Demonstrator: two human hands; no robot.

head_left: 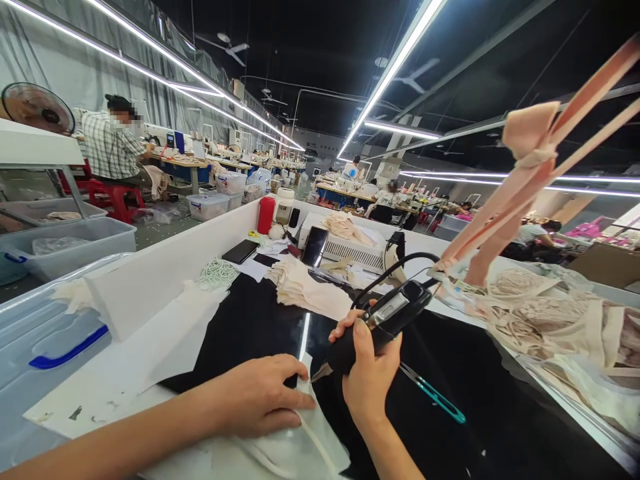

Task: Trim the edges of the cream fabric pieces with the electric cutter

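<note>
1. The left hand [260, 397] lies on a thin, pale cloth [320, 437]. Its grip is spread, with gaps between the fingers, and the fingertips press the cloth down.
2. The right hand [370, 367] has its grip wrapped around a fat black tool [393, 310]. The thumb sits on top of the tool.
3. The tool has a pointy metal tip [321, 372]. The tip is right by the cloth, close to the left fingers. I cannot tell if it touches.
4. The pale cloth is on the near part of the counter [480, 400], which has a shiny black top there.
5. A blue-green tool [437, 398] lies on the black top, to the right of the right hand.
6. Past the hands is a stack of cream cloth pieces [305, 287].
7. To the left of the stack are a curly heap of green and white string [217, 273] and a flat black phone [241, 251].
8. A red bottle [267, 215] stands at the far end.
9. Peach straps [530, 160] hang on the right, over a heap of cream clothes [565, 317].
</note>
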